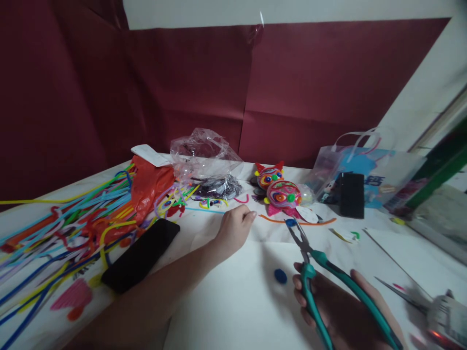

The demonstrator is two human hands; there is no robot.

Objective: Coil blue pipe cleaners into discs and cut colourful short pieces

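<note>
Head view: hands apart, pliers spread

Left forearm in from near left; left hand curled closed near the far edge of the white paper. Anything inside the curl hidden. Right hand, near right, palm up, fingers and thumb around the teal-handled pliers, jaws parted, tips pointing far. Blue disc at the tips; cannot tell if gripped. Second blue disc on the paper, left of right hand. Grey device, near right: blurred, cut off by frame.
</note>
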